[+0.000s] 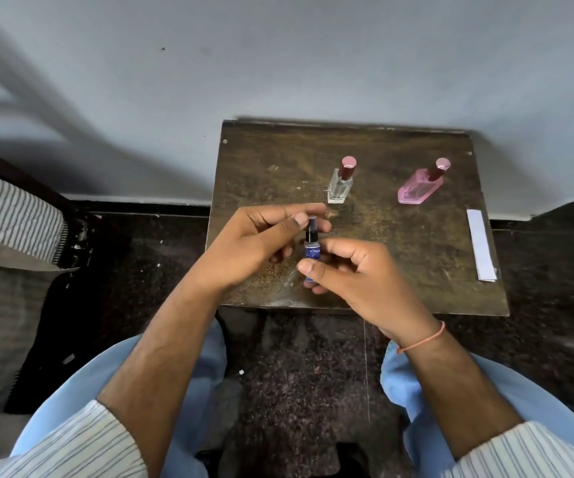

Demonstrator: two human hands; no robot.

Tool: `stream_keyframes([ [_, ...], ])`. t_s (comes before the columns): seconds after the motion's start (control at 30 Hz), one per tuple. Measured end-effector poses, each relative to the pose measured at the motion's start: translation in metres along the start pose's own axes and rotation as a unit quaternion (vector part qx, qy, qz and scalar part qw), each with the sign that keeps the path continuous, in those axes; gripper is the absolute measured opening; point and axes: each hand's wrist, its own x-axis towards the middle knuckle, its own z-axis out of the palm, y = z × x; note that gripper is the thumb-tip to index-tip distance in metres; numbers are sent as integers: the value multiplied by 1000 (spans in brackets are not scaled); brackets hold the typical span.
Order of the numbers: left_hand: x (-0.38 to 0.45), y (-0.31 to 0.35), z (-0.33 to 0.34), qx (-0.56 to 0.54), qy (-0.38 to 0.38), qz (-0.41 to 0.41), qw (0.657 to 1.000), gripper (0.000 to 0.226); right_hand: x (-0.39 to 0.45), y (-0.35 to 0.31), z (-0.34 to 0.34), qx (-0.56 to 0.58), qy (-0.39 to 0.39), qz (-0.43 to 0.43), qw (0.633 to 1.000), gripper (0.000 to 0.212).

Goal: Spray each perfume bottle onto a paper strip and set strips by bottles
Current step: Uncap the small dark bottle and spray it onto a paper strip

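A small blue perfume bottle point(312, 251) with a black spray head stands upright between my hands, above the near middle of the dark wooden table point(265, 160). My right hand point(354, 274) grips its lower body. My left hand point(261, 236) pinches the top, thumb and forefinger around the dark cap. A clear square bottle point(340, 186) with a pink cap stands behind them. A pink bottle point(420, 188) with a pink cap stands farther right. White paper strips point(481, 244) lie stacked along the table's right edge.
A grey wall rises right behind the table. A striped cushion point(13, 219) and a grey seat sit to the left on the dark speckled floor point(306, 374). My knees in light blue trousers are below the table's front edge.
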Motion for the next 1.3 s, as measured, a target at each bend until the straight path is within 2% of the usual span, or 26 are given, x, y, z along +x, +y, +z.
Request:
stream_keyframes([
  [0.23, 4, -7, -1, -40, -3, -1, 999, 22, 2, 1, -5, 32, -18, 5, 999, 11],
  [0.6, 4, -12, 17, -94, 39, -18, 995, 21, -3, 1, -8, 16, 8, 15, 1000, 12],
  [1.0, 8, -17, 20, -58, 76, 3, 995, 24, 0, 2, -6, -27, 51, 13, 998, 14],
  [1.2, 4, -11, 7, -30, -9, -61, 998, 30, -5, -3, -7, 22, 3, 46, 999, 14],
  [1.3, 2, -7, 8, -19, -2, -55, 998, 29, -4, -4, -6, 32, -3, 57, 998, 14],
])
